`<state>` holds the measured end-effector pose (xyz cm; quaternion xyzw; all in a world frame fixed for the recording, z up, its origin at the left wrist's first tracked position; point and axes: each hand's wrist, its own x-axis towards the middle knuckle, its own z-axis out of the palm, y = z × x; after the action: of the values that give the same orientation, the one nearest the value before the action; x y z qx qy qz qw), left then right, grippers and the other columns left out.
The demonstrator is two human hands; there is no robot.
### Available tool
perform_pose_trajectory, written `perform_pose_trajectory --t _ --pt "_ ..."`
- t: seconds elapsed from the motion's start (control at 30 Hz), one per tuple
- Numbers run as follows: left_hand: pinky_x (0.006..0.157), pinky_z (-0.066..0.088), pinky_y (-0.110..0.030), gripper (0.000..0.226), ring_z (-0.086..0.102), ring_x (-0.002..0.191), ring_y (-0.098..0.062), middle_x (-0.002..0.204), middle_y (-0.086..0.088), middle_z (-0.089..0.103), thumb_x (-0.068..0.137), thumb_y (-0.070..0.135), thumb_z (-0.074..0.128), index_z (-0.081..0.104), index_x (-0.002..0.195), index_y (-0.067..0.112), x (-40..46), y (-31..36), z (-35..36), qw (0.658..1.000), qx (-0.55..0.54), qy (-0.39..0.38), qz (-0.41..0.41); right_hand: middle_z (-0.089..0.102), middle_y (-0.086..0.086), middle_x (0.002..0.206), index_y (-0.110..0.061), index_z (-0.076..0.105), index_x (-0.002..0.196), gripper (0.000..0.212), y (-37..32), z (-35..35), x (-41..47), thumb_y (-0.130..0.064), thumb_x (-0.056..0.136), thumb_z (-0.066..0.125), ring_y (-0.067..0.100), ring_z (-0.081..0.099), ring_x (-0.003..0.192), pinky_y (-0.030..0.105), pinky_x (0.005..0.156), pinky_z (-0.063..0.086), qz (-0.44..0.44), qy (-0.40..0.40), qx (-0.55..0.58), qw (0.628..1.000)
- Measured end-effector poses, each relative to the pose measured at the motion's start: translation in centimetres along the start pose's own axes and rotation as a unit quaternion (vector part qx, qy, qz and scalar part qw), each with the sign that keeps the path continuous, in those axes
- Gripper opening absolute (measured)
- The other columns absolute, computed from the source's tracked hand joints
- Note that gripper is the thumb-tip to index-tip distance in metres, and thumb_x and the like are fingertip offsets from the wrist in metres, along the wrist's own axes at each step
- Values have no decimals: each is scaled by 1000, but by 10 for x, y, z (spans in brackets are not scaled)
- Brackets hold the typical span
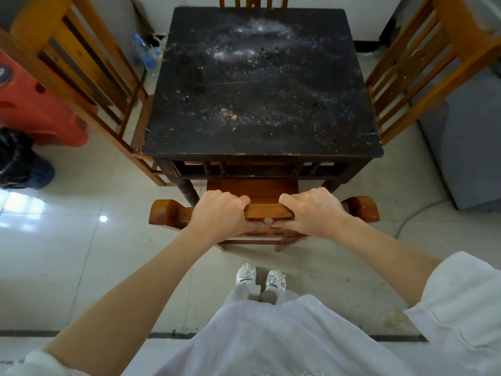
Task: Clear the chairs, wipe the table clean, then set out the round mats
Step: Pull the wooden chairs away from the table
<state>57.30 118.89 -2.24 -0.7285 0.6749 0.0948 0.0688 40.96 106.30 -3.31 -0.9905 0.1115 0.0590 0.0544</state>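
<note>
Both hands (267, 211) grip chair rail (267, 210).

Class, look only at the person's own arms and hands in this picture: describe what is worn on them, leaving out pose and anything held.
Both forearms are bare. The left hand and right hand wear no gloves, and no rings, watch or bracelets show. Loose white fabric sleeves are pushed up past the elbows: the right sleeve bunches in folds, the left sleeve just shows at the frame's corner.

Glossy pale tiled floor (67, 240) — white wall (366, 17) behind, daylight reflected.
</note>
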Motion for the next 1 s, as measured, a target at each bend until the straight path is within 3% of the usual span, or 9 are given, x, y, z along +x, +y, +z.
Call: perform_pose_trajectory --t 0.2,0.33,0.43,0.53,0.7,0.83,1.0 --pt "71 47 -22 74 63 83 -12 99 8 66 73 76 18 57 108 25 1 1 3 1000 -20 17 -7 65 -8 96 -25 48 112 48 -4 -4 1 -64 87 34 13 61 79 27 73 50 19 -11 52 998" --pt "66 48 -19 53 60 74 -8 89 11 64 82 71 35 59 104 29 5 -2 5 997 -71 -22 -22 65 -7 91 -29 52 115 47 -6 -14 5 -61 89 27 11 60 77 26 73 49 42 -69 142 987" --pt "71 49 -20 44 61 77 -9 91 11 64 85 65 42 59 107 31 11 -5 3 991 -116 -70 -10 62 -6 80 -28 56 97 42 -6 -16 8 -51 95 22 11 58 71 27 71 46 73 -80 184 977" --pt "74 49 -20 42 60 79 -8 93 10 65 87 62 42 59 108 30 10 -7 -1 989 -126 -82 8 57 -7 71 -27 52 83 42 -9 -13 10 -49 96 20 10 56 64 24 61 41 87 -78 152 981" --pt "78 42 -17 43 60 86 -8 100 9 65 91 58 39 59 111 27 3 -12 -6 996 -67 -19 47 63 -6 82 -28 55 93 46 -12 -13 15 -50 97 14 12 58 69 25 66 46 88 -85 116 986" --pt "79 42 -17 46 61 87 -9 100 7 66 91 58 37 59 112 24 1 -11 -10 997 -57 -22 49 56 -8 77 -29 54 117 47 -17 -14 15 -45 98 14 11 51 63 22 57 39 78 -75 76 991" --pt "86 45 -21 48 62 92 -11 105 6 66 90 58 39 59 115 23 -1 -11 -15 997 -54 -44 37 52 -8 70 -26 61 111 56 -19 -15 16 -47 97 11 6 43 54 18 47 26 95 -71 75 990"
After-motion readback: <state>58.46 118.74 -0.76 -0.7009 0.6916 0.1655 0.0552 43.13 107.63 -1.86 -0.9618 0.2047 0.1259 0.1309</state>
